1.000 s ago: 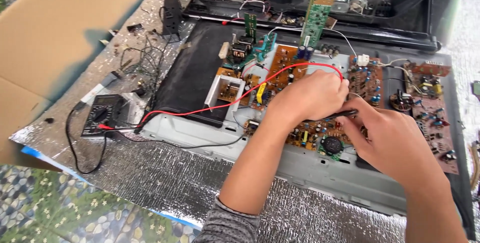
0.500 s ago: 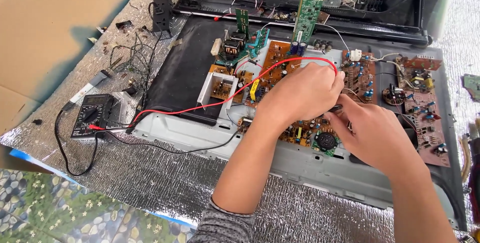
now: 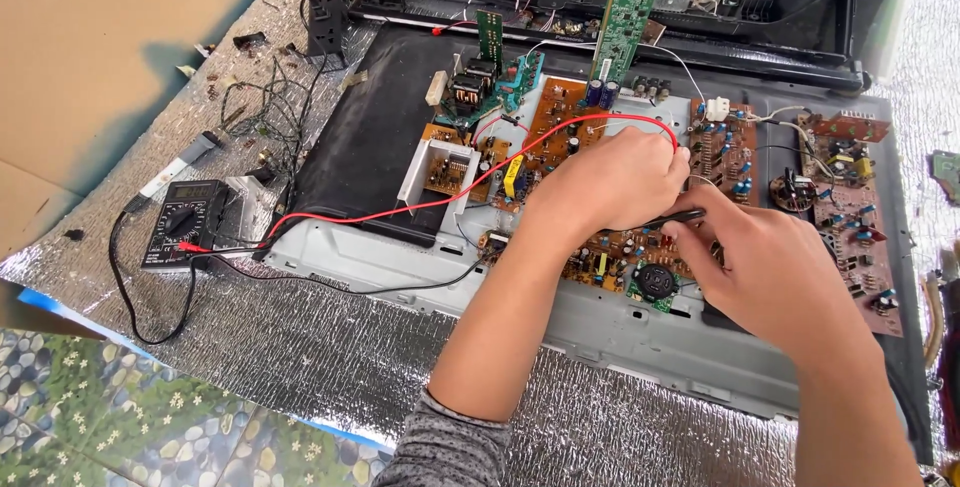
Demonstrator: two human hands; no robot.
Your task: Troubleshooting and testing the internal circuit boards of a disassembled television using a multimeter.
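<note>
While I watch from the head camera, item one is my left hand, curled shut over the brown board, fingers pinched on the tip end of the red lead; the probe itself is hidden under the hand, so I cannot tell its exact contact point. Item two, my right hand, closed around a black probe whose tip points left and meets the left hand just above the board's lower edge. Item three, the red lead, running from the left hand in an arc over the board, then down-left across the black panel to the meter. Item four, the meter, dark, with a round dial, lying on the silver foil mat left of the chassis, well apart from both hands. Item five, a black lead, looping from the meter over the mat and back toward the chassis. Item six, a green board standing upright behind the brown board. Item seven, a second brown board at the right end of the chassis, near the right hand but not touched. Item eight, cardboard at upper left, beside the mat. Item nine, a black plug adapter with loose wires at the mat's top.
</note>
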